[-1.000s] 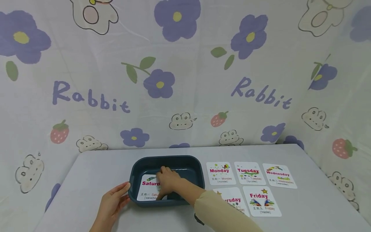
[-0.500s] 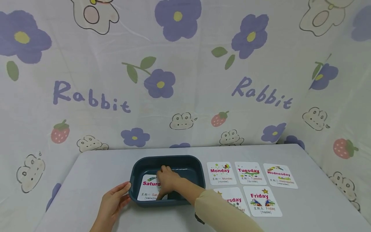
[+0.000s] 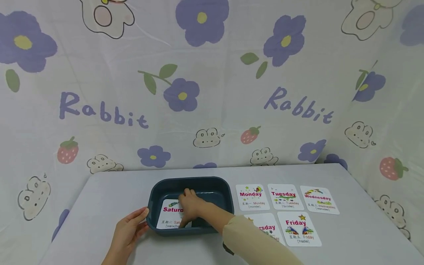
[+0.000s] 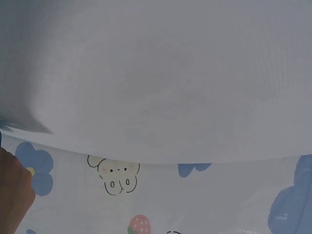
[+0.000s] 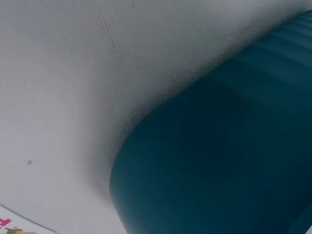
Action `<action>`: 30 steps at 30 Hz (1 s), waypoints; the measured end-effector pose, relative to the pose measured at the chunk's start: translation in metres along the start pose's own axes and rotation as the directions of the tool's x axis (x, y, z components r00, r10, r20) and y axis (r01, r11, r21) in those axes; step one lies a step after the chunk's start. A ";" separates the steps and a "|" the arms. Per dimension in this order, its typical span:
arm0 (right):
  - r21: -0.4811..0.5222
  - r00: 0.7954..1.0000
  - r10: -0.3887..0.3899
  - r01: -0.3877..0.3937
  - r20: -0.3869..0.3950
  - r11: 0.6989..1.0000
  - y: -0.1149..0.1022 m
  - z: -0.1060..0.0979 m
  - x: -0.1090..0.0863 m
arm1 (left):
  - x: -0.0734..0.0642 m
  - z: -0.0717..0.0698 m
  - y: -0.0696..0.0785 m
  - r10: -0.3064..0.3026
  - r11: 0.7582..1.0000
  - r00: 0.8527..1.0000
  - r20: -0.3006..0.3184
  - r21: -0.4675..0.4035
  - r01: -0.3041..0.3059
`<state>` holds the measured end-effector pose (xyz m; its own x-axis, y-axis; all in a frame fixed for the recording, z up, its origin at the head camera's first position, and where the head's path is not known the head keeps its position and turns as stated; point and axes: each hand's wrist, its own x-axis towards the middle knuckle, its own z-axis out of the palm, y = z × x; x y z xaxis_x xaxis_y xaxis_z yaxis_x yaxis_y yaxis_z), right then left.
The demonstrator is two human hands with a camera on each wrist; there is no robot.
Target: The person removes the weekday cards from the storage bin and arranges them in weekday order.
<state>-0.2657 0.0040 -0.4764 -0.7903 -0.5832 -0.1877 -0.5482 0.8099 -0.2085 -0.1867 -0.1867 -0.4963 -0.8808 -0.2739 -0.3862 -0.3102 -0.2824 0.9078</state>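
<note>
A dark teal plastic tray (image 3: 216, 180) stands on the white table. Inside it lies a square white card printed "Saturday" (image 3: 167, 217). My right hand (image 3: 192, 208) reaches into the tray and grips this card, thumb at its near edge and fingers toward its far edge, covering its right part. At the tray's left end, my left hand (image 3: 130, 230) holds the rim with the thumb on top. Part of the left hand (image 4: 14, 190) shows in the left wrist view. The right wrist view is mostly filled by the tray's outer wall (image 5: 209, 161); no right hand shows there.
Right of the tray lie cards in two rows: Monday (image 3: 252, 200), Tuesday (image 3: 285, 200) and Wednesday (image 3: 318, 202) at the back, Thursday (image 3: 269, 222) and Friday (image 3: 299, 235) in front. My right sleeve (image 3: 255, 243) partly covers Thursday. A patterned cloth (image 3: 225, 92) hangs behind the table.
</note>
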 end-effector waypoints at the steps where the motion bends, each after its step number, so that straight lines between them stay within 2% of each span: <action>1: -0.003 1.000 -0.003 0.003 0.003 1.000 0.000 -0.001 0.000 | 0.000 0.000 0.000 0.000 1.000 1.000 0.000 -0.001 0.000; 11: -0.040 1.000 -0.025 0.025 0.008 0.999 0.001 -0.005 -0.003 | 0.000 0.000 0.001 0.001 1.000 1.000 0.005 0.001 -0.001; 18: -0.054 1.000 0.005 -0.003 0.027 0.999 0.003 -0.010 -0.003 | 0.000 0.002 0.003 -0.005 1.000 1.000 0.000 0.011 0.005; 25: -0.086 0.998 0.029 -0.024 0.051 0.996 0.007 -0.023 -0.007 | -0.001 0.001 0.001 -0.009 1.000 1.000 0.007 -0.008 0.009; 30: -0.098 0.999 -0.002 0.007 0.052 0.995 0.008 -0.037 -0.012 | -0.001 -0.001 0.000 -0.010 1.000 1.000 0.004 -0.003 0.010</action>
<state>-0.2706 0.0202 -0.4400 -0.7739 -0.5873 -0.2369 -0.5780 0.8079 -0.1146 -0.1858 -0.1872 -0.4956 -0.8792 -0.2673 -0.3943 -0.3176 -0.2880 0.9034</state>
